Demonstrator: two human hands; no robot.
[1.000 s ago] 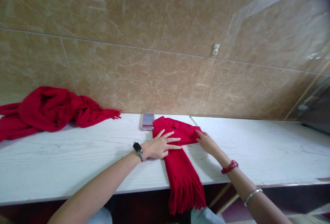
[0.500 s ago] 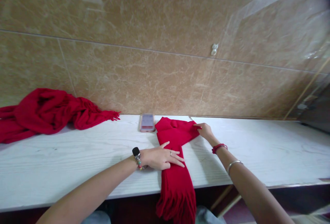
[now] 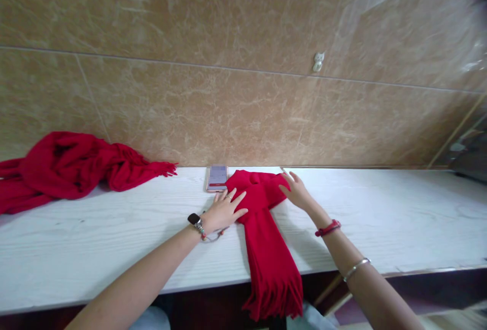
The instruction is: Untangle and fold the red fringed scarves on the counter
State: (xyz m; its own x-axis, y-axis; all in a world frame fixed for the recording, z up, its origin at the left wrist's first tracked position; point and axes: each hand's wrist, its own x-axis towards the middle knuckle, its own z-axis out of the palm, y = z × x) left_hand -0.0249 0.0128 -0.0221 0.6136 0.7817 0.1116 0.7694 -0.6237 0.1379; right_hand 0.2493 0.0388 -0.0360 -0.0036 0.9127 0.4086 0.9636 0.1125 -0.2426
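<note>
A red fringed scarf lies partly folded on the white tabletop, its fringe hanging over the front edge. My left hand rests with spread fingers on the scarf's left side, near the phone. At the far right corner of the folded part, my right hand touches the cloth with its fingers apart. A watch and a beaded bracelet are on my left wrist. My right arm wears a red band and a silver bangle.
A second red scarf lies bunched at the left against the marbled wall. Behind my left hand lies a phone, close to the folded scarf. A small white cat figure is on the wall. A dark object stands at the far right.
My left hand has moved back and left, off the scarf's middle to its left side. My right hand's fingers have spread from a pinch. The fringed end has shifted right.
</note>
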